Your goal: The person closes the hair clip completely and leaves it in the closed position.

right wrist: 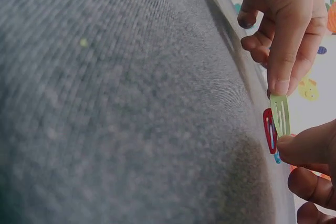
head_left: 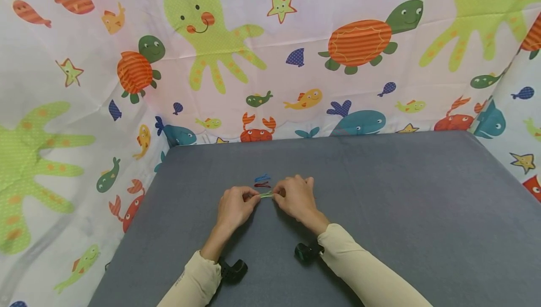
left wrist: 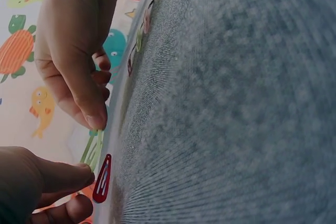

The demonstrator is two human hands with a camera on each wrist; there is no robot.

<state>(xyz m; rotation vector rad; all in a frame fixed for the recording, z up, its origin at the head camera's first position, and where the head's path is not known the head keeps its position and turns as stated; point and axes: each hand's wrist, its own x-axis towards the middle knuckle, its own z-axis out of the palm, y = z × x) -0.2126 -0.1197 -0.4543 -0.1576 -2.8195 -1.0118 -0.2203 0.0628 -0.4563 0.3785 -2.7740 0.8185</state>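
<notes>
Both hands pinch one light green snap hair clip (head_left: 266,195) between them, just above the grey table. My left hand (head_left: 238,207) holds its left end between thumb and forefinger. My right hand (head_left: 294,197) grips the other end the same way. In the right wrist view, the clip's slotted face (right wrist: 280,109) shows between the two thumbs. Behind it lie a red snap hair clip (head_left: 262,185) and a blue hair clip (head_left: 262,178), side by side on the table. The red clip (left wrist: 102,178) overlaps close by the fingertips in the left wrist view.
Several more small clips, one of them green (left wrist: 139,40), lie beyond the right hand in the left wrist view. A grey cloth covers the table (head_left: 380,194). Curtains (head_left: 304,77) printed with sea animals enclose its back and sides. Each wrist wears a black camera (head_left: 234,271).
</notes>
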